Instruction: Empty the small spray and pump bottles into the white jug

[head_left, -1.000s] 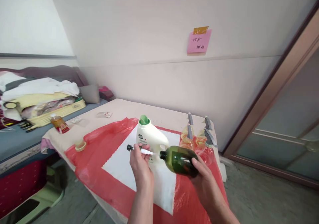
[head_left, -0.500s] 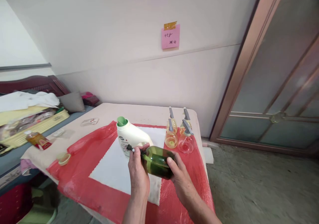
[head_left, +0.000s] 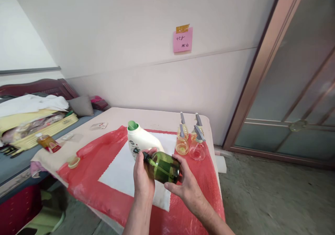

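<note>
A green see-through pump bottle (head_left: 163, 167) with a black pump top lies tilted on its side in the air between my hands. Around its neck end are the fingers of my left hand (head_left: 144, 174). My right hand (head_left: 186, 179) grips the base end, thumb below and fingers above. Behind the bottle a white detergent jug (head_left: 142, 139) with a green spout stands uncapped on a white cloth (head_left: 117, 177). To the right are several clear spray bottles (head_left: 197, 150) with grey trigger heads, standing close together.
Red plastic sheeting (head_left: 96, 189) covers much of the table. Toward the left edge lie a pale green cap (head_left: 73, 162) and a bottle of amber liquid (head_left: 48, 143). A pink note (head_left: 182, 40) is taped to the wall. A red basket (head_left: 21, 207) sits below the table's left side.
My right hand has shifted its hold on the bottle's base: the thumb, formerly across its side, is now beneath it. The bottle has turned slightly. The view has swung a little left.
</note>
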The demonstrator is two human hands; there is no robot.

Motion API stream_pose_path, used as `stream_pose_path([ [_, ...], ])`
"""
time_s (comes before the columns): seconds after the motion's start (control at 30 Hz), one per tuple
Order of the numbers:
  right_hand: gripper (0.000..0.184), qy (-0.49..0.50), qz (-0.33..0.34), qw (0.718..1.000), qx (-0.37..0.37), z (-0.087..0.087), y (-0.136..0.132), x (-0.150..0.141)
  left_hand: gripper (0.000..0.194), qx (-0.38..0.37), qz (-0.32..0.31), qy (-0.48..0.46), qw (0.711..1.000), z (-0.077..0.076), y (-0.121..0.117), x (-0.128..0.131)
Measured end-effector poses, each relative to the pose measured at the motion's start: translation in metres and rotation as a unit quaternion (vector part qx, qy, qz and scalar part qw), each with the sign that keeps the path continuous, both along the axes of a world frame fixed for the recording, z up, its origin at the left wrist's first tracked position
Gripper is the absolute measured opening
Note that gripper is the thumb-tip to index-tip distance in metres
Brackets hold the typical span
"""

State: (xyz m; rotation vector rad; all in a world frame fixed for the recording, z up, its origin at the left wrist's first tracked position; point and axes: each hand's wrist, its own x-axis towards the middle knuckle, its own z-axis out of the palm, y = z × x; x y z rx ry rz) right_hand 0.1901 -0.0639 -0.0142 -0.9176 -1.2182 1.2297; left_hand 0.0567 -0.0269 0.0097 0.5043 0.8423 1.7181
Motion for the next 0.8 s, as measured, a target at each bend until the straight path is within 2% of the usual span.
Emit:
stream_pose_path([
  [0.2, 0.078, -0.135, -0.083, 0.982, 0.101, -0.007, -0.005, -0.013, 0.038, 0.023, 0.055, 0.03, 0.998, 0.001, -0.001, -0.005],
  [0.3, 0.078, -0.138, -0.1, 0.979, 0.112, -0.012, -0.007, -0.016, 0.036, 0.021, 0.034, 0.013, 0.999, 0.003, -0.003, -0.009],
  [0.4, 0.077, -0.057, -0.058, 0.995, 0.061, -0.012, -0.006, -0.017, 0.035, 0.019, -0.005, 0.0, 1.0, 0.006, -0.005, -0.015],
  [0.47, 0.07, 0.026, -0.012, 1.0, -0.005, -0.011, -0.005, -0.017, 0.034, 0.024, -0.021, -0.002, 0.999, 0.008, -0.006, -0.019],
  [0.53, 0.059, 0.107, 0.039, 0.988, -0.1, -0.01, -0.003, -0.018, 0.033, 0.03, -0.036, 0.0, 0.999, 0.009, -0.007, -0.021],
  [0.57, 0.059, 0.139, 0.066, 0.977, -0.149, -0.01, -0.003, -0.019, 0.033, 0.032, -0.042, 0.006, 0.999, 0.01, -0.008, -0.021],
  [0.63, 0.07, 0.173, 0.108, 0.953, -0.224, -0.013, -0.002, -0.022, 0.034, 0.028, -0.035, 0.028, 0.999, 0.01, -0.008, -0.021],
  [0.7, 0.075, 0.174, 0.128, 0.946, -0.242, -0.016, -0.002, -0.023, 0.035, 0.015, -0.004, 0.044, 0.999, 0.008, -0.006, -0.02],
  [0.8, 0.066, 0.163, 0.115, 0.965, -0.172, -0.019, -0.003, -0.021, 0.038, -0.005, 0.048, 0.044, 0.998, 0.005, -0.003, -0.023],
])
